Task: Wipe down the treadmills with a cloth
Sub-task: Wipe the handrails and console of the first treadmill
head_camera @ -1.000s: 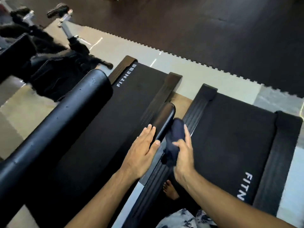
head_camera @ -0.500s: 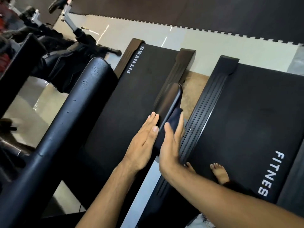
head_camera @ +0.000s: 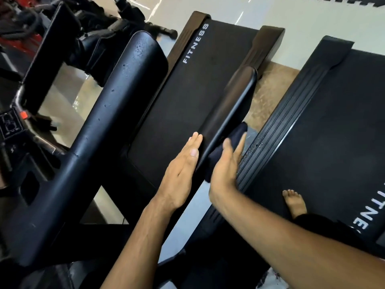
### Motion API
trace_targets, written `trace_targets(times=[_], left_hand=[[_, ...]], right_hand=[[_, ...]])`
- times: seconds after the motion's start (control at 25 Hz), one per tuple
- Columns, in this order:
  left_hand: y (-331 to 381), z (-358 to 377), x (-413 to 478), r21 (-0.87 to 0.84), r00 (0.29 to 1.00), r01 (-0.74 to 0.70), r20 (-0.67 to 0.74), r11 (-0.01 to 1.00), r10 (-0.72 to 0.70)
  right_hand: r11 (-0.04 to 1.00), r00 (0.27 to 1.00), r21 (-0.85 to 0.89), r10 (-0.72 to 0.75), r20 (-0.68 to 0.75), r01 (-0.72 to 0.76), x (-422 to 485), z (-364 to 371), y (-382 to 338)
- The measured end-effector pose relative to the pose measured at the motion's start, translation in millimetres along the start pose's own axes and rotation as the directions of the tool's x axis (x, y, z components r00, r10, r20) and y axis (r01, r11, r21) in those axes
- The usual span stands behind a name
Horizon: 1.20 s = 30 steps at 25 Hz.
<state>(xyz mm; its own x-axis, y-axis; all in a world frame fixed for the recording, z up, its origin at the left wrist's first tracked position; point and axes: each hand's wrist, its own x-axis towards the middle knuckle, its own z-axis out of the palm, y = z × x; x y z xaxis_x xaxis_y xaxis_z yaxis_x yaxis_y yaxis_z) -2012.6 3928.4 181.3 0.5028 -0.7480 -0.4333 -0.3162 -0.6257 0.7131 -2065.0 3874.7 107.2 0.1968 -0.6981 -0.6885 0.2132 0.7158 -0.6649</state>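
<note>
Across most of the view lie two black treadmills side by side. The left treadmill (head_camera: 193, 97) carries a belt printed FITNESS in white, and the right treadmill (head_camera: 337, 126) shows only the letters TNE of the same word, the rest cut off by the frame edge. A thick black handrail (head_camera: 116, 113), speckled with small marks, slants from lower left up toward the centre and blocks much of the left machine's near side. A slimmer black handrail (head_camera: 233, 113) runs between the two belts. Against its right face the dark cloth (head_camera: 225, 151) is pressed by the right hand (head_camera: 226, 170), whose fingers lie straight and together with the thumb apart, flat on the fabric rather than curled round it. The left hand (head_camera: 183, 163) lies on the opposite side of that rail, fingers straight and close together, palm against its left face.

Pale glossy floor (head_camera: 312, 15) stretches beyond the machines, with a tan strip showing between the two decks and a jagged edge of dark matting (head_camera: 354, 1) at the top right. Dark gym equipment (head_camera: 87, 38) crowds the upper left, blurred and hard to identify. A small control panel with a red button (head_camera: 24, 115) sits at the left edge.

A bare foot (head_camera: 294, 203) stands on the right belt, its heel hidden under dark clothing. Tiny flecks dot the ribbed side rail (head_camera: 291, 122) of the right treadmill near the hand; what they are cannot be made out.
</note>
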Motion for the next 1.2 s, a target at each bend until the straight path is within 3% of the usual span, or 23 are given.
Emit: trace_targets(times=[0.08,0.2,0.36,0.44,0.6,0.76,0.88,1.0,1.12,1.2], left_hand=[[-5,-1,-6,-0.002,1.0,0.005,-0.01,1.0,-0.005],[-15,-2,-20,0.008,0.999,0.027,-0.043,1.0,-0.027],[-28,-4,-37,-0.016,0.996,0.038,-0.075,0.999,-0.039],[-33,-6,-45,-0.028,0.994,0.067,-0.086,0.997,-0.069],[-48,-9,-62,-0.061,0.991,0.08,-0.1,0.995,-0.086],[-55,-10,-70,-0.06,0.989,0.074,-0.123,0.995,-0.081],[-62,-12,-75,-0.069,0.986,0.085,-0.138,0.994,-0.094],[-68,-14,-84,-0.101,0.98,0.106,-0.156,0.989,-0.121],[-71,-14,-97,-0.091,0.976,0.136,-0.16,0.987,-0.149],[-75,-15,-103,-0.077,0.971,0.148,-0.179,0.986,-0.16]], right_hand=[[1.0,1.0,-0.015,-0.001,0.027,0.001,-15,1,2],[0.999,0.994,0.015,0.035,-0.101,-0.034,0,5,14],[0.993,0.993,0.002,0.117,0.0,-0.117,-46,2,26],[0.996,0.995,0.043,0.082,-0.051,-0.08,-47,5,36],[0.971,0.968,0.036,0.238,-0.08,-0.236,-44,10,51],[0.989,0.984,0.07,0.138,-0.109,-0.131,-50,6,63],[0.977,0.975,0.053,0.21,-0.07,-0.207,-66,5,69],[0.989,0.984,0.034,0.147,-0.103,-0.144,-76,8,76],[0.958,0.949,0.094,0.282,-0.14,-0.27,-64,8,93],[0.946,0.943,0.071,0.322,-0.084,-0.316,-85,5,89]])
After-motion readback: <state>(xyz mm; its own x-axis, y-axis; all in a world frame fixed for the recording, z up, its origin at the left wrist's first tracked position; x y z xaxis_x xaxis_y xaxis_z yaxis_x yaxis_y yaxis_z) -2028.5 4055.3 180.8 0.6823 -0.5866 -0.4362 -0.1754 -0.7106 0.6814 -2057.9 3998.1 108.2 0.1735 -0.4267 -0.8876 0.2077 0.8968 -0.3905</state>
